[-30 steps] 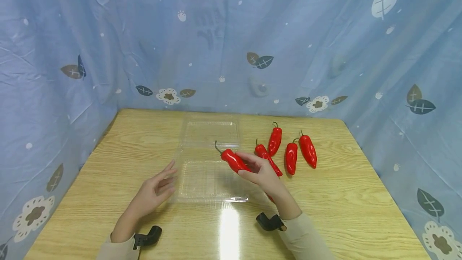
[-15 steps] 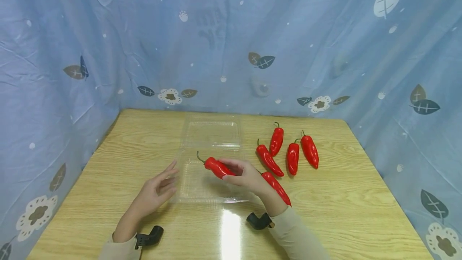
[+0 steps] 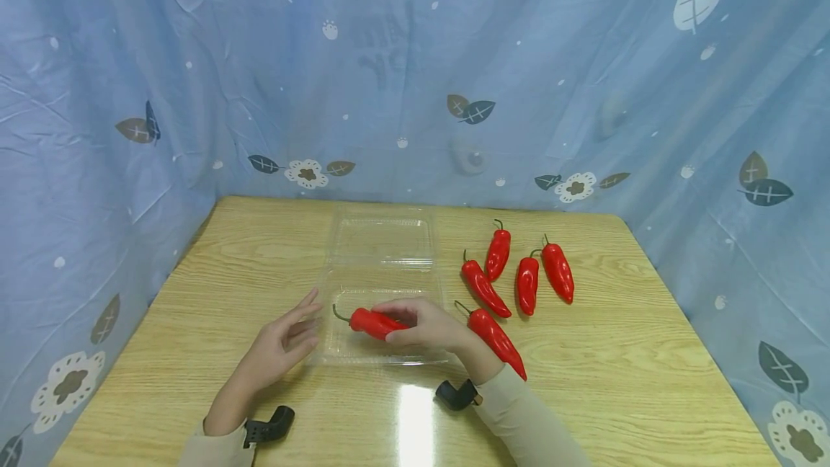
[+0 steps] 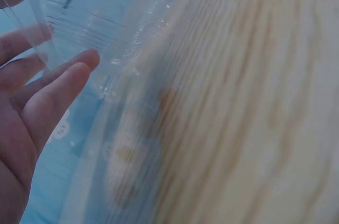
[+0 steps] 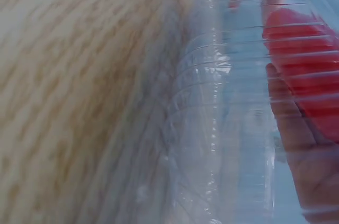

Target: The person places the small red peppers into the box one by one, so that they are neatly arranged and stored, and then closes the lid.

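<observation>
My right hand (image 3: 431,328) holds a red chili pepper (image 3: 371,323) by its body, thumb on the near side, its green stem pointing left. The pepper is low over the front half of a clear plastic clamshell box (image 3: 382,281), which lies opened flat on the table. Through the box's ribbed wall, the right wrist view shows the red pepper (image 5: 304,54) against the fingers. At the box's left edge is my left hand (image 3: 283,344), its fingers loosely spread. The left wrist view has those fingertips right at the clear plastic wall (image 4: 106,28).
Several more red peppers lie on the wooden table (image 3: 622,352) to the right; the closest pepper (image 3: 496,341) is beside my right wrist. A blue patterned curtain (image 3: 415,78) hangs behind the table and along its sides.
My right hand has carried the pepper left, toward me and down over the front half of the box. The pepper beside my wrist has come into fuller view. My left hand stays put.
</observation>
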Demonstrator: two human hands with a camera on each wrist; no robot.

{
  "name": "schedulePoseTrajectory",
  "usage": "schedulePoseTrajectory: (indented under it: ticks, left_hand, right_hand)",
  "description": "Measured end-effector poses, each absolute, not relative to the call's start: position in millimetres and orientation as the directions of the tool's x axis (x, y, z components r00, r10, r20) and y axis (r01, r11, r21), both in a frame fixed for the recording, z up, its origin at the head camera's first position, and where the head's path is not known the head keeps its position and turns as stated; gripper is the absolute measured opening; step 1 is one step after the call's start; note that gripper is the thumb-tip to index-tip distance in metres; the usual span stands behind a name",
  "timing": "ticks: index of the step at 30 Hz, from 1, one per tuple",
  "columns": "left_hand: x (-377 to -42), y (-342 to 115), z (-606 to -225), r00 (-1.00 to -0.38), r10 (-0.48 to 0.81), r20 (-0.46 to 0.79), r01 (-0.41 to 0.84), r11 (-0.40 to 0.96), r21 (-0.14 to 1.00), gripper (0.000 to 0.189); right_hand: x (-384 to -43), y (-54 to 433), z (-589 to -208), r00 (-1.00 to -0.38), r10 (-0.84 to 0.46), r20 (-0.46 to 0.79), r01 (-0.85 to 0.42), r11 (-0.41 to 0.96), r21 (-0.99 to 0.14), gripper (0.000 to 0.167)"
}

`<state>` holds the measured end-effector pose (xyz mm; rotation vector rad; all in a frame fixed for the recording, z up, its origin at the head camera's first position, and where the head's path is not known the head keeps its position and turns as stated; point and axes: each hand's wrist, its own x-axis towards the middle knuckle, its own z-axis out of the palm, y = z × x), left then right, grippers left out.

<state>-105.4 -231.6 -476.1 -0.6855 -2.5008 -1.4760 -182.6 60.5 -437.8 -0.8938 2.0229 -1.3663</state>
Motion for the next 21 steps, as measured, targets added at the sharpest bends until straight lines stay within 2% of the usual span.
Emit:
schedulePoseTrajectory:
  ticks: [21]
  left_hand:
    - [-105.4,-230.9,-474.9,-0.894,0.299,0.333,0.433,0.39,0.813,0.047]
  right_hand:
    - [-184.6,57.1,-443.6,-0.564,-0.806,-0.182,-0.268,0.387,-0.882,0.047]
